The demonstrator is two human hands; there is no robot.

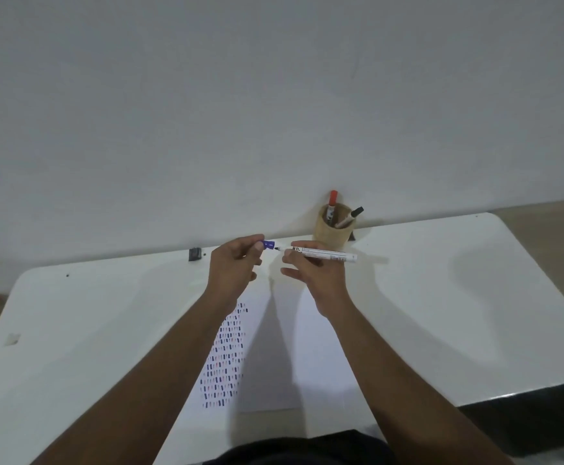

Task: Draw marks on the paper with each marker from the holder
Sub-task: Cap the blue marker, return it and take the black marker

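My right hand [310, 273] grips a white marker [327, 256] held level above the table, its dark tip pointing left. My left hand [232, 266] pinches the marker's blue cap [269, 244] just left of the tip, a small gap between them. Below my arms lies a white sheet of paper [294, 357] with rows of short blue and red marks [225, 357] down its left side. A tan round holder [333, 229] stands at the table's far edge with a red-capped marker [332, 203] and a black-capped marker [352, 215] in it.
The white table [441, 313] ends against a pale wall. A small dark object [194, 254] sits at the far edge left of my hands. A scrap of tape [13, 338] lies near the left edge. Floor shows past both sides.
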